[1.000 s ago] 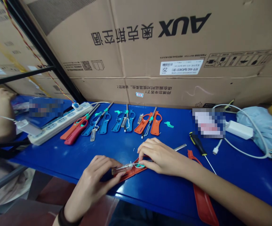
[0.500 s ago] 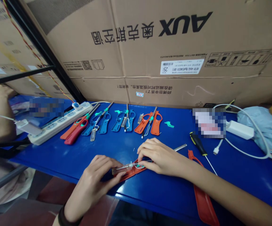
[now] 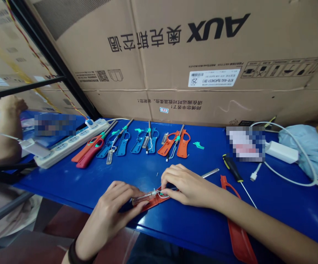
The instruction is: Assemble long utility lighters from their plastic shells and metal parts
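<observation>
While the left hand (image 3: 117, 203) curls partly closed at the near edge of the worktop (image 3: 92, 189), its thumb and fingers hold the clear tank (image 3: 142, 198) from opposite sides. The right hand (image 3: 185, 185) is bent into a pinch at the tank's capped end; its fingertips conceal the contact, so what they grip cannot be told. Key alignment: the tank's long axis slants from the left hand up and rightward to the right fingertips, along the red handle half (image 3: 152, 205) beneath it. The left hand is nearer the tank body; the right hand is nearer the cap and the looped white lead (image 3: 163, 197). Beyond the right hand, a metal rod (image 3: 210, 173) projects up and rightward. Farther right, the loose red handle half (image 3: 240, 236) lies partly under the right forearm, near the screwdriver (image 3: 231, 167).
</observation>
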`<state>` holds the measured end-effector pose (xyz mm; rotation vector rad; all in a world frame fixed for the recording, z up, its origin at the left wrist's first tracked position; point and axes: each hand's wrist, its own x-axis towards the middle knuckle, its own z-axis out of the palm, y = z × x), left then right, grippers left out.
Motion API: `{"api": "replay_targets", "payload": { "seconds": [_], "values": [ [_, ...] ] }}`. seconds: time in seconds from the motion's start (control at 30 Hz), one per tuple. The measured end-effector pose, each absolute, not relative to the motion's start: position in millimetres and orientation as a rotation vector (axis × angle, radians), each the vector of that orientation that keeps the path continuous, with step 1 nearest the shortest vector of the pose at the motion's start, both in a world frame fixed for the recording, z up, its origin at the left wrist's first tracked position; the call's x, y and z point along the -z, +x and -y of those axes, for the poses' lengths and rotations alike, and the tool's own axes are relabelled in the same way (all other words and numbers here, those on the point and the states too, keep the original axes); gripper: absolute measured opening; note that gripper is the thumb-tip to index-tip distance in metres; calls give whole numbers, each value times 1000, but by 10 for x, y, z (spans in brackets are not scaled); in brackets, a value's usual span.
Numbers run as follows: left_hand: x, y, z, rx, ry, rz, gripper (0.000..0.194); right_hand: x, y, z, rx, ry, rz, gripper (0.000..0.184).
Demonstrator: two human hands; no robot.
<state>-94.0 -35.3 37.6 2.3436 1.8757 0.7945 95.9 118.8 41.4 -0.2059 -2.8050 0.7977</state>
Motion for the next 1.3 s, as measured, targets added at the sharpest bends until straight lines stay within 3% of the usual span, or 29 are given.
{"api": "replay_targets", "payload": {
  "seconds": [1.3],
  "values": [
    [-394,-917,314,-849,2349,-1755,11,-212,937,-1193,-896,-144,2736,12]
  ]
}}
